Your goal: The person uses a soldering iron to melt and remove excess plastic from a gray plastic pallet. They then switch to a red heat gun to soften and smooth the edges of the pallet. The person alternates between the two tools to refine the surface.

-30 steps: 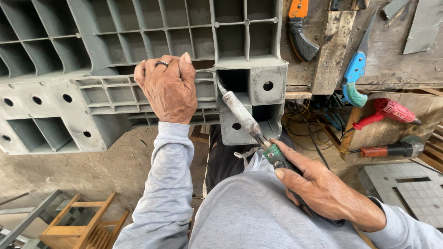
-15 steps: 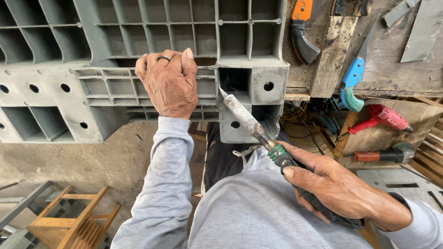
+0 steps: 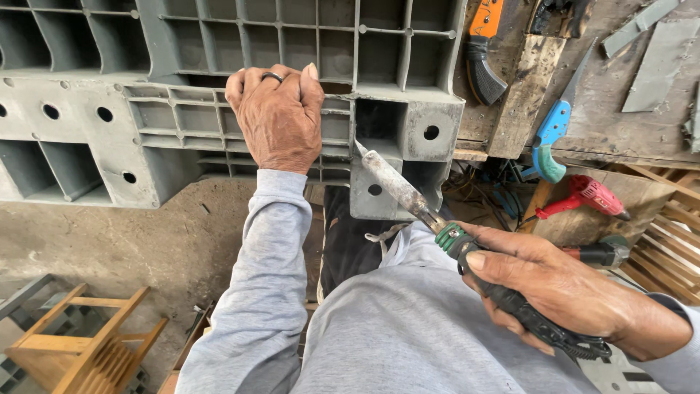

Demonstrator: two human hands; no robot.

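1. Grey plastic pallet [image 3: 219, 87] fills the far left and middle of the view, lying ribbed side up and reaching out past the bench [image 3: 634, 124]; one of its block feet [image 3: 405, 157] hangs at the near edge.
2. The left hand [image 3: 278, 120] is curled tight over a ribbed rail of the pallet, fingers wrapped across the top — a firm steadying grip.
3. The right hand [image 3: 561, 292] is closed around the black handle of a soldering iron [image 3: 437, 219], whose long, crusted tip slants up and left to the inner corner where the block foot meets the rail; the point looks to be touching the plastic there, though actual contact is hard to confirm.
4. Progress, as I judge it: the tool is placed at the joint, so the work on that corner is under way, not finished — no fresh seam or melted bead can be made out.
5. On the bench to the right lie a blue-handled saw [image 3: 554, 135], an orange-handled tool [image 3: 485, 44] and a red power tool [image 3: 590, 197], all well apart from both hands.
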